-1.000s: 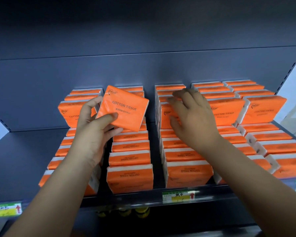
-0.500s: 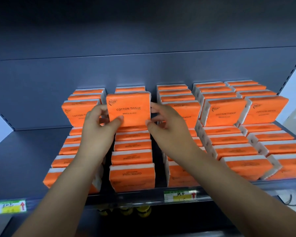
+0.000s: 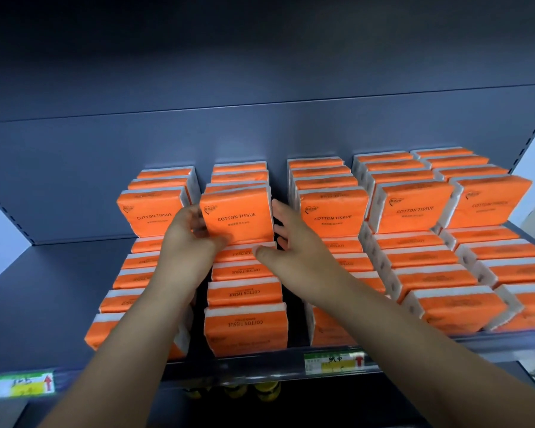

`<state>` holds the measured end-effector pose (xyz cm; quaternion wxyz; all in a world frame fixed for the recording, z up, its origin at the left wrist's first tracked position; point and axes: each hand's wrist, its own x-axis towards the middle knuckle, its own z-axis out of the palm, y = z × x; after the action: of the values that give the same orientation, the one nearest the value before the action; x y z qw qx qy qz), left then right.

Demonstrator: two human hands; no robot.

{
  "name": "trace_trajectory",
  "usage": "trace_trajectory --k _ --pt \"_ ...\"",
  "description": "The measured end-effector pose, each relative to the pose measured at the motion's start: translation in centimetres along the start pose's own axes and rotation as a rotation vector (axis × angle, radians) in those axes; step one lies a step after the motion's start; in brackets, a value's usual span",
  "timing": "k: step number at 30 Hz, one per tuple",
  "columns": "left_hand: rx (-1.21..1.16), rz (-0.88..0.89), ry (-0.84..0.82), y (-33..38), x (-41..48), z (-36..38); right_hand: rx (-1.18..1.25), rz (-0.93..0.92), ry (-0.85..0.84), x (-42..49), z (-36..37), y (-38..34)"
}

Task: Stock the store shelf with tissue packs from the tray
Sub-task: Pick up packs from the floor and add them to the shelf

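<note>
The left hand [image 3: 187,239] grips the left edge of an upright orange plastic-wrapped rectangular tissue pack [image 3: 237,216], while the right hand [image 3: 294,245] lays extended fingers against its right edge, grasping nothing. The pack stands second column from the left on the dark grey metal shelf [image 3: 44,288], level with neighbouring upright packs. Step in hand, by judgement: squaring the placed pack; next, letting go and fetching another from the tray, which is out of view.

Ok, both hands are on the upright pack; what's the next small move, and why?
Probably release and draw both hands back: the upright pack already stands level with its neighbours, left hand gripping it, right hand open at its edge.
</note>
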<state>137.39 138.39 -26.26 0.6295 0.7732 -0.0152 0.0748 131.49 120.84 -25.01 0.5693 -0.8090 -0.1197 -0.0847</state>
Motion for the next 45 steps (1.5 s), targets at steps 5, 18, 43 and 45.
trace_trajectory --k 5,18,43,45 --pt "-0.044 -0.013 0.028 0.3 0.1 0.3 0.036 0.04 -0.02 0.2 -0.1 0.2" --pt "-0.007 -0.015 0.049 -0.1 -0.1 0.8 0.037 0.116 0.004 0.8 -0.2 0.9" --pt "-0.013 0.078 0.058 -1.8 1.8 0.9 0.031 0.182 -0.058 1.4 0.5 2.1" --pt "-0.036 0.076 0.064 -2.0 1.9 0.8 0.035 0.205 -0.063 1.5 0.7 2.2"
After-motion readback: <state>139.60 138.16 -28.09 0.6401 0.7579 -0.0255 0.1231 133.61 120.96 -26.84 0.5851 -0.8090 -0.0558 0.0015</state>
